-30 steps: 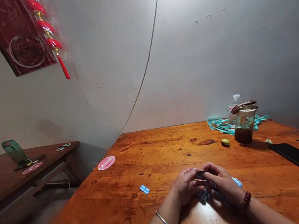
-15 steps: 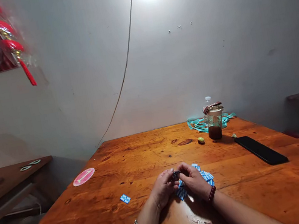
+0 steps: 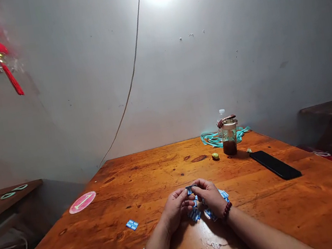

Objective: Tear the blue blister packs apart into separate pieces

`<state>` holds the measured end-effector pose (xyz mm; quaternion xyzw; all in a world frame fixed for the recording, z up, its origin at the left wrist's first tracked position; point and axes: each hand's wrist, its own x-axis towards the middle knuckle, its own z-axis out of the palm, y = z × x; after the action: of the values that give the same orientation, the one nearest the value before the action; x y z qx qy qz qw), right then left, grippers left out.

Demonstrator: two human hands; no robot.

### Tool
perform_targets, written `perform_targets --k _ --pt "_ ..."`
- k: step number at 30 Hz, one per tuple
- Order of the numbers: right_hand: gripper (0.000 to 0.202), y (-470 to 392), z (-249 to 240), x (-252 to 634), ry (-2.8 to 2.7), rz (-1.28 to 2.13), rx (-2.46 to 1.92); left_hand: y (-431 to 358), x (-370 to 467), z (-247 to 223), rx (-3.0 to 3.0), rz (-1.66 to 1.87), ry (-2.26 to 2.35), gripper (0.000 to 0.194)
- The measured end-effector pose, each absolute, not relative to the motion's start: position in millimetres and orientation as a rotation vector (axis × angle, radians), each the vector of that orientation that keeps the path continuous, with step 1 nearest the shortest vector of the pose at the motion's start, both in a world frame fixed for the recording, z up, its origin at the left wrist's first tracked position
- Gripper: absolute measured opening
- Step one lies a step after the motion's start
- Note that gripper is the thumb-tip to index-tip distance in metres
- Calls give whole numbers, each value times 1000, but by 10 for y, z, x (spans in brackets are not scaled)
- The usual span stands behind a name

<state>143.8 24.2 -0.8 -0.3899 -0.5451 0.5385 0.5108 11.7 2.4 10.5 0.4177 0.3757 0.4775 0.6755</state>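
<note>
My left hand [image 3: 175, 210] and my right hand [image 3: 209, 198] meet over the wooden table [image 3: 149, 174]. Between their fingertips they pinch a small blue piece with a dark edge [image 3: 190, 189]. Beneath and beside the hands lies a loose pile of blue-and-white pieces [image 3: 195, 214], partly hidden by the fingers and the right palm. One separate blue-and-white piece [image 3: 132, 225] rests flat to the left of my left hand.
A black phone [image 3: 275, 164] lies at the right. Behind it stand a jar with dark liquid [image 3: 230, 141], a turquoise strap [image 3: 211, 140] and a small yellow-green object [image 3: 215, 156]. A round pink sticker [image 3: 82, 202] marks the left edge.
The view has swung slightly to the right. The piece between my fingers has tilted and now shows a blue face instead of a dark one.
</note>
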Motion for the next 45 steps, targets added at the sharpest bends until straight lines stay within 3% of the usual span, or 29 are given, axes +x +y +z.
perform_targets --k 4,10,25,32,38,45 --pt "29 251 -7 1449 -1253 1475 -935 15 109 123 907 1088 778 26" --pt "29 224 5 1419 -1271 1486 -871 33 91 70 886 1092 771 25" --pt "22 256 -85 1396 -1499 1231 -795 109 37 -20 988 1063 916 24" --pt "51 262 -14 1469 -1467 1484 -642 75 27 55 880 1063 831 21" --pt "32 268 20 1515 -1460 1571 -628 53 36 61 876 1023 814 22" --pt "38 295 14 1515 -1464 1444 -778 99 51 22 878 1109 891 22"
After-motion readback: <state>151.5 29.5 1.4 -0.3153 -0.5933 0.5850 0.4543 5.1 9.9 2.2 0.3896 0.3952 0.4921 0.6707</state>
